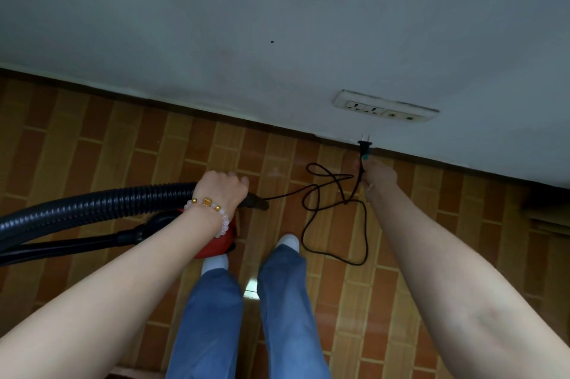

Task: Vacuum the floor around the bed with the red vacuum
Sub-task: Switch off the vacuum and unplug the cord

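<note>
Near floor's far edge, at wall: right hand (374,175) pinched plug (365,144) below socket (385,108). Left hand (220,189) gripped hose (101,204) over red vacuum (222,241); cord (334,209) looped on floor (123,138). Step: powering up. Next: align prongs, insert.

Red vacuum (226,235) on a brick-pattern floor, its plug (365,144) not yet in the wall socket.

The small red body sits low, mostly hidden behind a forearm. A black ribbed hose (92,207) arcs left from it; the thin black cord (334,215) loops loosely across the floor, the plug raised, prongs up.
</note>
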`<state>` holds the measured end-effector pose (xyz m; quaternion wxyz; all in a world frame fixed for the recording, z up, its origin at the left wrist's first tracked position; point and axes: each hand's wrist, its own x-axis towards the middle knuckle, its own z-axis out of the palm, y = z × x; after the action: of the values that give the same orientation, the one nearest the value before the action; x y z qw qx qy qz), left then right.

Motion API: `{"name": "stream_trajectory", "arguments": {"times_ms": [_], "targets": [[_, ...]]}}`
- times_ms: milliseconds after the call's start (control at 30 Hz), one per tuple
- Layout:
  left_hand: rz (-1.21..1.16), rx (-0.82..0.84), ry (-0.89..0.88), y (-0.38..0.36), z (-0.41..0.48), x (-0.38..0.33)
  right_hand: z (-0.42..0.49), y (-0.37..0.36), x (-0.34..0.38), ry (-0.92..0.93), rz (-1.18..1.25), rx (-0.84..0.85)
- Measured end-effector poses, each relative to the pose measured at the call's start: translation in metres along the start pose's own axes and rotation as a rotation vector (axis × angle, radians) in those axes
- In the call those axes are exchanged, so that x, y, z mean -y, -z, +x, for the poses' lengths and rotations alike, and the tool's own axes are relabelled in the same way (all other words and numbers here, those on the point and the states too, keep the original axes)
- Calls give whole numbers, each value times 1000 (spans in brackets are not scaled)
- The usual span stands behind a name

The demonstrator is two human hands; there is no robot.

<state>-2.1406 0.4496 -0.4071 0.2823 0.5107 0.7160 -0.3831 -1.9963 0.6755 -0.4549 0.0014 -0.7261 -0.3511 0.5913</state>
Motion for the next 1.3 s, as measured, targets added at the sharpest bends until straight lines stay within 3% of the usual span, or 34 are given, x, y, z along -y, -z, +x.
{"name": "stream_trajectory", "arguments": {"times_ms": [133,467,833,1033,1300], "targets": [[-73,-124,-7,-17,-2,2,-15,0,-19,42,63,56],[-235,-33,92,-79,-55,28,-102,-45,-46,275,-58,222],[-459,-178,252,-177,-126,102,-166,-122,-116,331,-236,305],[-633,-236,472,-234,-167,151,-188,-154,-135,363,-284,295],[-958,-155,668,-285,-172,162,-200,-218,-171,353,-606,382]]}}
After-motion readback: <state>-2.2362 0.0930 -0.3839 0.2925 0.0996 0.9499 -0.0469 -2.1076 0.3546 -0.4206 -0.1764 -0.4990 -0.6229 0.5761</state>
